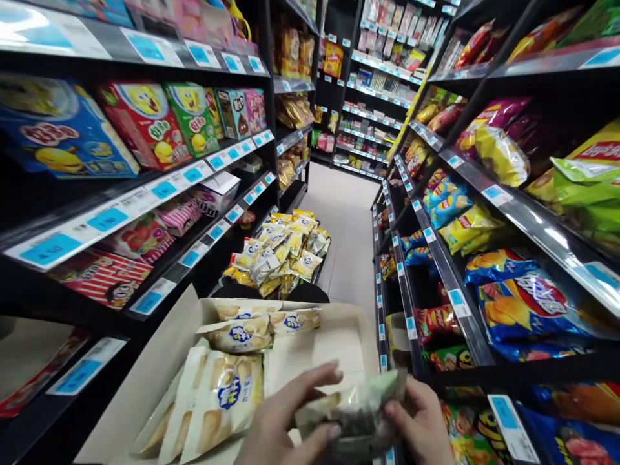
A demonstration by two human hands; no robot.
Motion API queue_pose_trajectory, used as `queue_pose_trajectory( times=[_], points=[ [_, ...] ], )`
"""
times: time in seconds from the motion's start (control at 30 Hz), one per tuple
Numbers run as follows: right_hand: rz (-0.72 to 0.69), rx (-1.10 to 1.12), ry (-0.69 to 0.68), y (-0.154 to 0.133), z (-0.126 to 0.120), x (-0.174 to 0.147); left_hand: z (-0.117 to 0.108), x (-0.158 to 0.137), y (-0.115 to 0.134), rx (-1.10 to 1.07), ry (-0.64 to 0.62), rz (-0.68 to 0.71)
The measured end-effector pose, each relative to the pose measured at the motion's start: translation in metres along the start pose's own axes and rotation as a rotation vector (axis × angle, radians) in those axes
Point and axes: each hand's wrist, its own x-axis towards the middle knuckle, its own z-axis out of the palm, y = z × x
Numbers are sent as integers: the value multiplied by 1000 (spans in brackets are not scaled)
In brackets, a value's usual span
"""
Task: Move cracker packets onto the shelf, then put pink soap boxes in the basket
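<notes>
My left hand point(295, 413) and my right hand point(419, 416) grip a small snack packet point(353, 413) between them, over the near right part of an open cardboard box point(368, 329). The packet is blurred; pale green shows at its right end. Inside the box, several cream-coloured snack packets point(227, 400) with a blue logo stand on edge at the left. More packets of that look point(242, 332) lie along the far side. Bare cardboard shows at the box's right.
Beyond the box a heap of yellow and white snack packets point(285, 248) sits on a dark stand. Shelves of boxed sweets point(150, 123) line the left, and shelves of chip bags point(523, 300) the right. A pale floor aisle point(349, 213) runs to stocked back shelves point(382, 81).
</notes>
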Motion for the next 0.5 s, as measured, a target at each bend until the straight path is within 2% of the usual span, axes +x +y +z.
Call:
queue_pose_trajectory(
  times=[0.1, 0.17, 0.23, 0.33, 0.4, 0.5],
  points=[
    [298, 171, 181, 5, 13, -4, 2, 4, -4, -261, 103, -134],
    [358, 259, 239, 4, 28, -3, 4, 6, -5, -285, 102, -162],
    [341, 334, 302, 2, 43, -2, 5, 7, -5, -223, 96, -172],
    [218, 460, 368, 3, 54, -4, 4, 8, -5, -200, 135, -226],
    [127, 457, 355, 8, 50, -8, 1, 8, -4, -243, 219, -251],
    [34, 290, 278, 18, 34, -9, -2, 9, -2, -249, 330, -219]
  ],
)
